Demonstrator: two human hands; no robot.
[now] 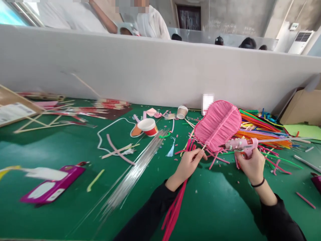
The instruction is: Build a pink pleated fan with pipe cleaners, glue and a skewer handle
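Note:
My left hand (187, 164) is closed, pinching the thin stick handle of a pink fan (218, 125). The fan is held up and tilted, its rounded face covered with rows of fuzzy pink strips and a raised rib down the middle. In my right hand (252, 165) is a pink hot glue gun (242, 144), gripped by its handle. Its nozzle points left and lies close to the fan's lower edge; whether they touch I cannot tell. Under my left wrist runs a bundle of dark pink pipe cleaners (177, 207). Cut pink pieces lie below the fan.
Bundles of coloured pipe cleaners (265, 129) lie behind the glue gun at right. Clear thin rods (140, 170) stretch across the green table (82, 221). A paper cup (148, 127), a blue tassel (171, 149) and a purple package (54, 185) lie leftward. A white partition (150, 70) stands behind.

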